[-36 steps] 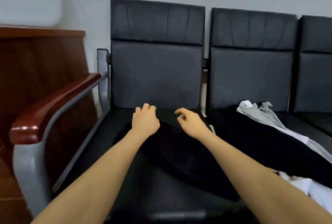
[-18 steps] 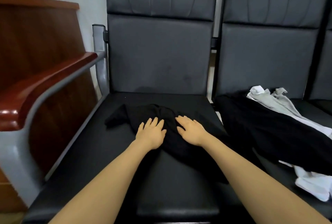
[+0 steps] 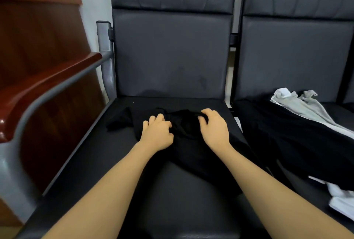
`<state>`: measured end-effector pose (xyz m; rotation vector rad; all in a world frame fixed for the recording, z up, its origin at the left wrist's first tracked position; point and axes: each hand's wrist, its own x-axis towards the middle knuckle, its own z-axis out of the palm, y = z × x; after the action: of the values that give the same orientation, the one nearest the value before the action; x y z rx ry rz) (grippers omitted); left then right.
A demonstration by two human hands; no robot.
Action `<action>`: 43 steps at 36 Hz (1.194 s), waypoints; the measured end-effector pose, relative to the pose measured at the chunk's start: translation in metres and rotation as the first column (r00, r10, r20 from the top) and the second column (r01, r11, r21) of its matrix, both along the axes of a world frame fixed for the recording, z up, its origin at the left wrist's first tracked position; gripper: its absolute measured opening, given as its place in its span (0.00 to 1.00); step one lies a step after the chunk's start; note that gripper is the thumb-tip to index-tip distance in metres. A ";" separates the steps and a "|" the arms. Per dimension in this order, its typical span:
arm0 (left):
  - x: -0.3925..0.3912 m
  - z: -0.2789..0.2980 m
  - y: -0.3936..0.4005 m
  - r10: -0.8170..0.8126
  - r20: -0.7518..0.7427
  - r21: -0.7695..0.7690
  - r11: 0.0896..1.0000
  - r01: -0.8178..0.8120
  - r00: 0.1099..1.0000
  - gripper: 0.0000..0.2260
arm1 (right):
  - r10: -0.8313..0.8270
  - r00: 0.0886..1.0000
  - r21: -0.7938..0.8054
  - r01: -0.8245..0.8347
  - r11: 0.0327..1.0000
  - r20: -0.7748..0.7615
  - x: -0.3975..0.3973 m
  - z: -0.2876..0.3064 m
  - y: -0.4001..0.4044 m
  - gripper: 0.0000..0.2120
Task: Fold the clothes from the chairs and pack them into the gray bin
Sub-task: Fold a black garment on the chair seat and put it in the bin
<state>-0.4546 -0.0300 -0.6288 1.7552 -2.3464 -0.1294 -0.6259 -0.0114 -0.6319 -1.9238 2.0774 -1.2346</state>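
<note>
A black garment [image 3: 183, 129] lies spread on the seat of the left black chair [image 3: 168, 181], one corner trailing left. My left hand [image 3: 157, 133] rests on it with fingers curled into the cloth near its top. My right hand [image 3: 214, 129] lies just to the right, fingers bent and gripping a bunched fold at the garment's upper edge. On the neighbouring chair [image 3: 295, 56] a pile lies: a black garment [image 3: 298, 139], a grey garment [image 3: 306, 108] on top, and white cloth [image 3: 341, 198] at the front. The gray bin is out of sight.
A chair armrest with a reddish wooden top [image 3: 47, 89] and grey metal frame [image 3: 104, 55] borders the left seat. A brown wooden panel [image 3: 38, 33] stands beyond it, against a white wall.
Both hands went from lying flat on the black garment to curling their fingers into the cloth, bunching it between them. The camera has moved closer and lower.
</note>
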 end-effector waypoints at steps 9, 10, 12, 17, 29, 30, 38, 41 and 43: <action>-0.018 0.023 0.008 -0.035 -0.364 -0.212 0.976 -0.046 0.931 0.22 | 0.307 0.872 -0.260 -0.217 0.941 0.382 0.007 0.033 0.012 0.11; -0.019 0.026 0.007 -0.054 -0.392 -0.182 0.983 -0.020 0.918 0.25 | 0.333 0.858 -0.272 -0.237 0.932 0.390 0.008 0.037 0.013 0.11; -0.018 0.032 0.006 -0.084 -0.414 -0.115 0.993 0.040 0.906 0.25 | 0.372 0.842 -0.288 -0.272 0.918 0.390 0.008 0.044 0.017 0.10; -0.012 0.037 0.006 -0.059 -0.397 -0.200 0.979 -0.024 0.916 0.06 | 0.366 0.884 -0.266 -0.293 0.918 0.289 -0.001 0.049 0.026 0.11; 0.009 0.067 0.019 -0.031 -0.459 -0.405 0.897 -0.178 0.888 0.07 | 0.099 0.957 -0.172 -0.053 0.984 0.272 -0.009 0.054 0.038 0.12; 0.010 0.067 0.019 -0.047 -0.437 -0.420 0.894 -0.157 0.898 0.08 | 0.114 0.946 -0.163 -0.066 0.984 0.304 -0.008 0.056 0.039 0.12; -0.007 0.059 0.042 -0.328 -0.232 -0.305 0.918 0.252 0.916 0.25 | 0.174 0.949 -0.124 -0.146 0.981 0.261 0.007 0.059 0.037 0.08; -0.006 0.060 0.044 -0.263 -0.293 -0.305 0.937 0.171 0.919 0.12 | 0.222 0.944 -0.135 -0.193 0.972 0.244 0.008 0.060 0.036 0.09; -0.004 0.064 0.044 -0.203 -0.471 -0.306 0.950 0.057 0.859 0.12 | 0.246 0.949 -0.147 -0.220 0.964 0.195 0.008 0.057 0.036 0.09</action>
<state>-0.4581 0.0135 -0.5643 1.2412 -1.9837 -0.2264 -0.6183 0.0245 -0.5748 -1.9210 1.6533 -1.4673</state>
